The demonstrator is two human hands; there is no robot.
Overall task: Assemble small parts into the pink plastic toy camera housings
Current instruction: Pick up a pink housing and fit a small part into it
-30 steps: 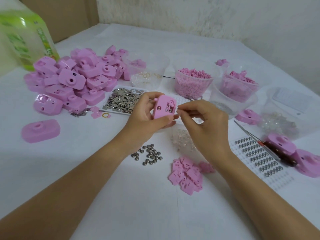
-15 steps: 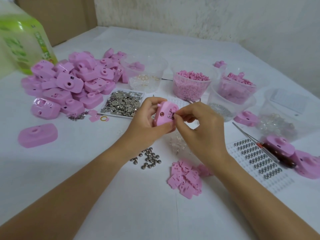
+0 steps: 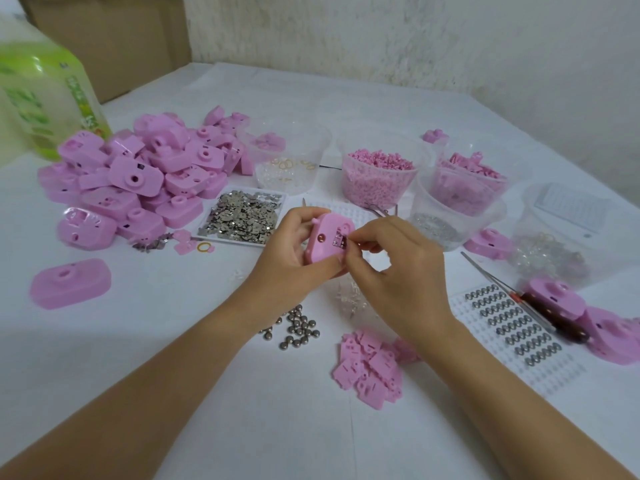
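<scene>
Left hand (image 3: 291, 258) curled round pink moulded-plastic toy camera housing (image 3: 323, 251), held up between both hands. Right hand (image 3: 398, 271): thumb and forefinger pinch small silvery metal part (image 3: 337, 241) at housing's recess. Housing likely light, rigid, slick; grip by outer edges.

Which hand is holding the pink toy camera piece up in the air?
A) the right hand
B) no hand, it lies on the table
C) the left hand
C: the left hand grips the pink housing above the table, while the right hand pinches a small metal part at its face.
</scene>
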